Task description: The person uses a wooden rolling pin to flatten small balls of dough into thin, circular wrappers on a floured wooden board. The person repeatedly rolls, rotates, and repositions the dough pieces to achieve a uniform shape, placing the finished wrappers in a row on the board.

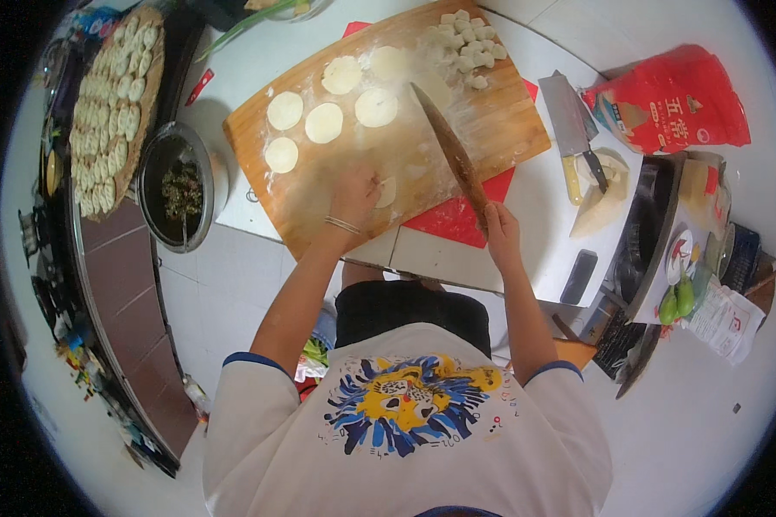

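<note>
My right hand [503,231] is closed round the near end of a long, brown, tapered rolling pin [457,155], which slants up and left over the floured wooden board [478,142]. At the board's near edge my left hand [356,196] has its fingers curled on the rim of a small round dough wrapper [388,193]; the fingertips are slightly blurred. Several flat round dough wrappers [323,123] lie on the left and middle of the board. A heap of small floured dough pieces [470,39] sits at its far right corner.
A metal pot of dark chopped filling [182,191] stands left, beside a tray of folded dumplings [116,112]. Right of the board are a cleaver [566,108], a smaller knife [595,170], a dough lump [601,207], a phone [579,276] and a red bag [668,102]. Red sheet [453,221] underneath.
</note>
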A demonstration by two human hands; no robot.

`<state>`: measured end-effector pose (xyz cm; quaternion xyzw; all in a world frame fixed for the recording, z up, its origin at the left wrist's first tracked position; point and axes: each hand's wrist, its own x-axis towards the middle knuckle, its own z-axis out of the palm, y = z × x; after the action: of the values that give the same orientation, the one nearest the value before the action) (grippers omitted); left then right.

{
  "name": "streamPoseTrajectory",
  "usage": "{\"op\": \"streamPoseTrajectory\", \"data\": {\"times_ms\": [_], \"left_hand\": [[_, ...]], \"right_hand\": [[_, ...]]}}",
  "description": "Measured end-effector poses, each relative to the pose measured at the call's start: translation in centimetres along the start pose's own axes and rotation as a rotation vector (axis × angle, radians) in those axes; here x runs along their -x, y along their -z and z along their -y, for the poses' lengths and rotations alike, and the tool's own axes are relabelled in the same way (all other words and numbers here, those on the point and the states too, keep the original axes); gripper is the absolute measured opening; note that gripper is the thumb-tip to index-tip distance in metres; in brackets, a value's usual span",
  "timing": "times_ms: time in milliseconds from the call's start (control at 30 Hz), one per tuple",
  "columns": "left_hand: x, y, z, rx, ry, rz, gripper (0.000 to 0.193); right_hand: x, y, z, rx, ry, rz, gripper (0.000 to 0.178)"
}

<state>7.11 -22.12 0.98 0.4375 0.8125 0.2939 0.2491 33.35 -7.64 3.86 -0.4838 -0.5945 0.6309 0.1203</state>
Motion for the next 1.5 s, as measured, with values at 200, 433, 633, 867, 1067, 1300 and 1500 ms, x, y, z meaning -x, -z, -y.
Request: {"op": "streamPoseTrajectory", "data": {"times_ms": [200, 433, 633, 867, 1067, 1300, 1500], "left_hand": [[-8.1, -3.8, -7.1, 0.331, -0.029, 0.216, 0.019], [-20.9, -9.4, -11.6, 0.013, -0.283, -0.197, 0.03], [-21.2, -9.6, -10.5, -0.445, -0.561, -0.166, 0.027], [-9.3, -6.1, -4.7, -0.229, -0.367, -0.074, 0.016], [2.5, 0.9, -0.3, -0.252, -0.077, -0.013, 0.022], [-1.2, -2.3, -2.6, -0.432, -0.05, -0.35, 0.065], [-2.4, -3.2, -0.9, -0.239, -0.033, -0.423, 0.062]], "right_hand": [[1.2, 2.6, -0.4, -0.135, 0.005, -0.134, 0.033], [2.2, 5.3, -0.4, -0.18, 0.039, -0.241, 0.035], [2.3, 4.7, -0.2, -0.166, 0.041, -0.223, 0.034], [0.4, 1.3, 0.3, -0.09, 0.025, -0.126, 0.031], [-1.2, -2.9, 1.2, -0.023, 0.065, 0.064, 0.028], [-1.1, -4.4, 2.6, 0.112, 0.157, 0.127, 0.026], [-1.6, -3.6, 2.3, 0.257, 0.207, 0.083, 0.028]]}}
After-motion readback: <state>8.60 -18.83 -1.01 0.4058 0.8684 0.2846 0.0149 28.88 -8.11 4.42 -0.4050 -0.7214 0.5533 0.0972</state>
